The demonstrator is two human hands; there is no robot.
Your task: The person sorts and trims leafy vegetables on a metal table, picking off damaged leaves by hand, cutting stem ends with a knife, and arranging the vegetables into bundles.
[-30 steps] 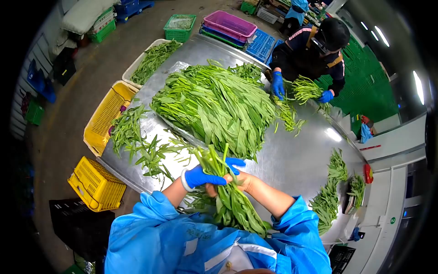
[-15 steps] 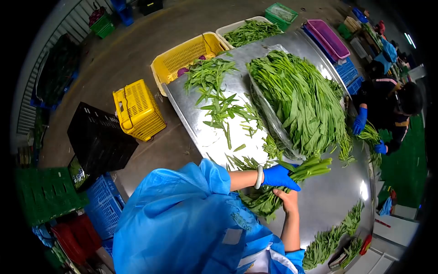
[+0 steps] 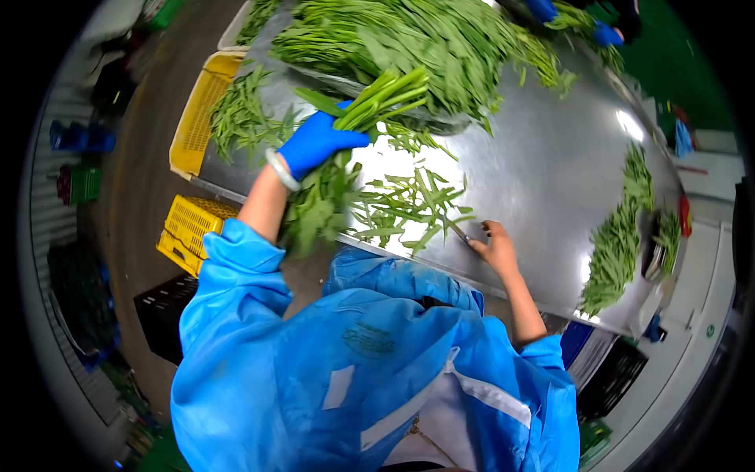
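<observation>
My left hand (image 3: 318, 143), in a blue glove with a pale band at the wrist, is closed around a bunch of leafy greens (image 3: 385, 101). The cut stems point up and right, and the leaves hang below the hand over the table's edge. My bare right hand (image 3: 495, 248) is low over the metal table (image 3: 543, 173), its fingers bent around the end of a small knife (image 3: 458, 230). The blade points up and left, beside loose leaves and stem pieces (image 3: 417, 197). A large heap of greens (image 3: 425, 47) lies beyond my left hand.
A co-worker's blue-gloved hands (image 3: 607, 34) hold greens at the top right. More bunches (image 3: 617, 244) lie along the table's right side. A yellow crate (image 3: 206, 102) adjoins the left edge, with another yellow crate (image 3: 189, 232) and a black crate (image 3: 165, 315) below it.
My hands have separated: the left carries the bunch up and left, while the right has left the bunch and is now at the knife. The view has turned and tilted down.
</observation>
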